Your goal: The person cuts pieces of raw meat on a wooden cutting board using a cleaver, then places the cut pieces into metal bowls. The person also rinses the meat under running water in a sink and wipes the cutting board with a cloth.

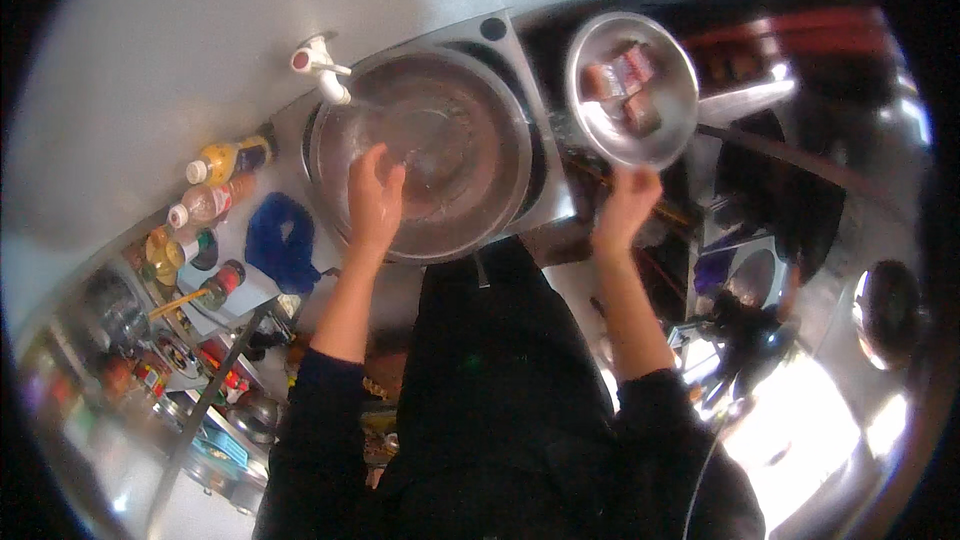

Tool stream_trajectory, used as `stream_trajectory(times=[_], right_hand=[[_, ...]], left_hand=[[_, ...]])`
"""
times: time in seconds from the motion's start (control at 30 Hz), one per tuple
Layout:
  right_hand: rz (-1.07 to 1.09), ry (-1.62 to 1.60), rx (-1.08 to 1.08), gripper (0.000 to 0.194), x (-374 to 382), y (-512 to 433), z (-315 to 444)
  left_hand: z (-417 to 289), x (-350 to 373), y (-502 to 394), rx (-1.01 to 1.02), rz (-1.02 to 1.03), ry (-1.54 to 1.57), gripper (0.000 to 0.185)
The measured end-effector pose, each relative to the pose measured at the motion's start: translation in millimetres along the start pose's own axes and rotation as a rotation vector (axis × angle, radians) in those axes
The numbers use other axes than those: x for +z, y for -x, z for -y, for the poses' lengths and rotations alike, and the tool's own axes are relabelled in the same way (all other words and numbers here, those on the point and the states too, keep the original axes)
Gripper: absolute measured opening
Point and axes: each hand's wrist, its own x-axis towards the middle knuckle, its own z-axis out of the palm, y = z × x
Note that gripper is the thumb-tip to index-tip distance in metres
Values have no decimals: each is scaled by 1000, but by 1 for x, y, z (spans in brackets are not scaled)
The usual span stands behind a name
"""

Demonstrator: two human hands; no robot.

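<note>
My left hand (376, 199) hangs over the near left part of a large round metal basin (480, 229), fingers apart and nothing in it. The basin sits in a metal sink frame (555, 199) below a white wall tap (322, 69) with a red-marked knob, and appears to hold some water. My right hand (631, 199) is at the near rim of a round steel bowl (679, 120), its fingers closed on the rim. Several pieces of raw meat or fish (634, 67) lie in the bowl, which is to the right of the sink.
On the left ledge lie bottles with white caps (217, 165), a dark blue cloth (281, 240) and a red-lidded jar (225, 279) beside chopsticks (178, 303). Lower left are shelves with pots and a blue basket (225, 447). A metal pan or lid (889, 315) stands at the far right.
</note>
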Motion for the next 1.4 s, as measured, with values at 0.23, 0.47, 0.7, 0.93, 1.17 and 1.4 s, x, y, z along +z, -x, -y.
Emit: stream_trajectory(times=[0.23,0.47,0.7,0.93,1.17,1.4], right_hand=[[547,-473,794,21,-48,-122,-57],[335,-117,467,18,-57,-77,22],[492,223,49,32,-37,9,105],[644,818,-525,69,27,54,101],[719,735,-651,82,28,77,116],[878,569,-242,44,41,40,52]], left_hand=[[0,-21,68,-187,100,130,43],[-12,-33,62,-207,24,369,43],[-26,-39,59,-256,104,189,46],[-4,-35,104,101,477,-436,52],[25,-41,118,265,492,-556,36],[25,-44,121,359,351,-529,31]])
